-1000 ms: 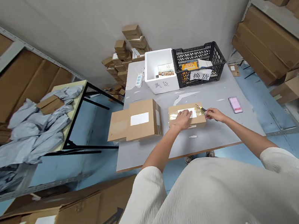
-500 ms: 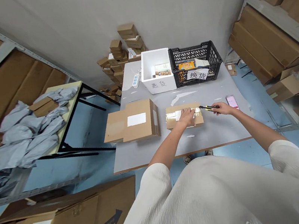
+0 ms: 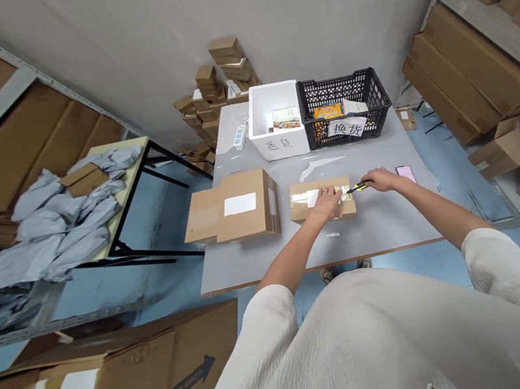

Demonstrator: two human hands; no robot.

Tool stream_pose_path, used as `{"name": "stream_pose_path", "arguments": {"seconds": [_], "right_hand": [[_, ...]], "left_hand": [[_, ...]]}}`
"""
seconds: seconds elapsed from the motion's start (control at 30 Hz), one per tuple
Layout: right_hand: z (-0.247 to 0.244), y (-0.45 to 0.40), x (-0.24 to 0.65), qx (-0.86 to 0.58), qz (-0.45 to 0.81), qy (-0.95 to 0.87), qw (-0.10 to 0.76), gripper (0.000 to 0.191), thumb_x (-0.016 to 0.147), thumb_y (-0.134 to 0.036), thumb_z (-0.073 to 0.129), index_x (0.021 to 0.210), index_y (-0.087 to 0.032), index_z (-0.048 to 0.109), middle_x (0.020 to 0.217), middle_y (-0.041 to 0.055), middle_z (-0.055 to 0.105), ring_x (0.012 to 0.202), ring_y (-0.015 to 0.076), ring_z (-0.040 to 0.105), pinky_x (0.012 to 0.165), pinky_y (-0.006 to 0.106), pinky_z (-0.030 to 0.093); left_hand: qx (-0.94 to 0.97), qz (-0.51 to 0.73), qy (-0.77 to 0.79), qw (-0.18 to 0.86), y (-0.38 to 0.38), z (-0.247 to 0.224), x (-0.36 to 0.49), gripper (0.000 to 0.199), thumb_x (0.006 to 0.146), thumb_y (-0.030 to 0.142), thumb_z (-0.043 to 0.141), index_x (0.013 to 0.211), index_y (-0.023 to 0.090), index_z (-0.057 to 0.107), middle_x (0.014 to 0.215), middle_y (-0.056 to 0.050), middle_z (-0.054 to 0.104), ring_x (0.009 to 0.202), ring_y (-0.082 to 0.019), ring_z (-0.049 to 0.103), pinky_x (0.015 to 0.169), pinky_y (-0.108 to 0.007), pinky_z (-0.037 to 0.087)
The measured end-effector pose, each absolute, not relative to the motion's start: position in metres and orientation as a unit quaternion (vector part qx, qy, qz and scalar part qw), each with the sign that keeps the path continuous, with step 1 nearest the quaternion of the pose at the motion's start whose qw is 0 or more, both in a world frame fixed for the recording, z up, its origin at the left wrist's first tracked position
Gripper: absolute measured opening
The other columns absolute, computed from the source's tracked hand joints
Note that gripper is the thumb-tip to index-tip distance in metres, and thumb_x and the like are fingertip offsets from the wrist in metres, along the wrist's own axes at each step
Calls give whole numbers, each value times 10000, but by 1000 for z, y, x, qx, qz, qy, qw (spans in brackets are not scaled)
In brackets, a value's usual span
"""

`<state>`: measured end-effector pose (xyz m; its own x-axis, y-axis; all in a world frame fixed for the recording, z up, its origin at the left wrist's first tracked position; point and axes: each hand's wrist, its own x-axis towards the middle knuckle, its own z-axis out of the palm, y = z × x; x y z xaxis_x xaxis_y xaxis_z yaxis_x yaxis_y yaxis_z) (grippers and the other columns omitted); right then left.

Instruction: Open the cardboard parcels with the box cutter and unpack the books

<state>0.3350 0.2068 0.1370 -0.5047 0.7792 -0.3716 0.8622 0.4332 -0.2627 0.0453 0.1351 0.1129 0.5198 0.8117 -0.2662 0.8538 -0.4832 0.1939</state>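
Note:
A small cardboard box [image 3: 299,211] with shiny tape and a white label lies on the grey table [image 3: 246,265]. My left hand [image 3: 326,202] rests flat on its top, fingers stretched over the label and tape. My right hand [image 3: 379,180] is closed round a yellow-and-black utility knife [image 3: 360,186]. The knife's tip is at the right end of the box, on or just above the tape; exact contact is hard to make out. Beyond my right hand lies a phone [image 3: 405,175] with a lit screen.
Left of the small box are larger cardboard boxes [image 3: 249,219]. A white foam bin [image 3: 282,145] and a black plastic crate [image 3: 378,113] with items inside stand at the back. Grey parcels [image 3: 48,225] cover a side table; a big carton [image 3: 203,335] sits at lower left.
My right hand has moved slightly left, with the knife turned so its tip reaches over the box's right end. My left hand stays on the box. The view has shifted slightly.

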Motion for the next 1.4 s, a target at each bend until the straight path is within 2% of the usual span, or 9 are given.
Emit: {"name": "stream_pose_path", "arguments": {"seconds": [0.1,0.37,0.63,0.73,0.83,0.93,1.1,1.23,1.4], "right_hand": [[135,209,330,490,-242,831,107,387,1028,-372,551,1303,-314,816,1227,114,800,1140,329,683,968,415,477],[130,193,352,525,-465,702,122,414,910,-567,700,1145,-244,809,858,41,723,690,182,583,619,293,439],[125,166,366,523,-543,655,49,415,849,-635,808,922,-229,766,808,44,729,692,176,639,566,252,477],[129,159,374,537,-584,608,-9,430,894,-637,799,941,-220,702,857,59,772,722,182,691,583,243,509],[133,152,377,557,-588,584,-60,447,934,-645,774,1068,-234,663,964,72,815,737,180,714,570,234,504],[134,145,374,557,-534,630,-89,459,1019,-666,652,1155,-230,700,956,69,812,762,188,706,634,258,539],[132,135,365,534,-362,761,-69,448,1090,-503,556,1411,-272,764,1161,84,797,1047,268,734,962,365,574],[130,130,360,521,-282,805,-14,479,1075,-422,604,1534,-336,711,1201,93,752,1099,289,720,989,370,552],[127,128,358,522,-255,814,-5,498,1076,-385,610,1561,-311,695,1214,119,726,1165,308,702,1021,377,535]], "left_hand": [[859,-66,485,147,134,113,45,787,762,387,973,1427,230,583,1439,-168,598,1375,-382,588,1298,-524,292],[855,-60,489,160,134,114,45,780,752,377,985,1406,224,590,1435,-183,605,1411,-401,582,1316,-545,284],[845,-33,496,197,132,115,40,828,752,372,979,1467,255,579,1442,-161,599,1410,-390,590,1277,-508,377],[826,16,515,229,134,116,36,825,879,442,868,1593,263,495,1496,-160,571,1333,-364,643,1176,-462,485],[797,64,555,228,141,115,36,585,1074,370,590,1632,256,460,1558,-172,541,1262,-336,683,1115,-462,520],[787,75,578,205,148,111,38,485,1081,222,510,1565,246,513,1551,-173,555,1354,-331,634,1164,-467,477],[801,59,570,171,152,106,40,553,1024,198,596,1564,246,483,1636,-180,509,1581,-338,444,1310,-534,309],[810,31,560,171,156,104,41,669,1002,216,590,1644,192,406,1727,-233,425,1676,-371,316,1344,-583,235],[806,32,564,174,154,96,44,736,1032,264,488,1733,160,293,1790,-248,364,1702,-373,284,1357,-610,205]]}}
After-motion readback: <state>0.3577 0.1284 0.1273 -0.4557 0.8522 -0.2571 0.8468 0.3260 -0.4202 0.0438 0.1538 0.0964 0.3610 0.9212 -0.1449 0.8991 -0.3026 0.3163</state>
